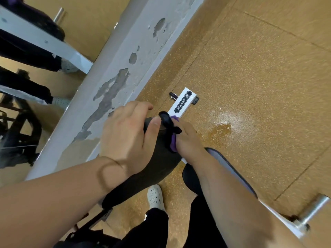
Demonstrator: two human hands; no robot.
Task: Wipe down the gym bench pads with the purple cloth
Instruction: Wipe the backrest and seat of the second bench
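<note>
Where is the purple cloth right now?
In the head view, near the middle, the purple cloth peeks out from under the right hand. It is pressed against the end of the black bench pad that the left hand holds.

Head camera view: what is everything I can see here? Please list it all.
bench pad: one, black, centre, under both hands
purple cloth: one, purple, between the right hand and the pad
frame bar: one, white with a black label, just beyond the pad
steel peg: one, silver, lower right
floor: tan, speckled, with a shiny patch right of the hands
wall base: grey-white, paint peeling, running diagonally
mirror: one, upper left, reflecting gym gear
shoe: one, white, perforated, bottom centre
left hand: grips the pad's end
right hand: holds the cloth against the pad
</note>
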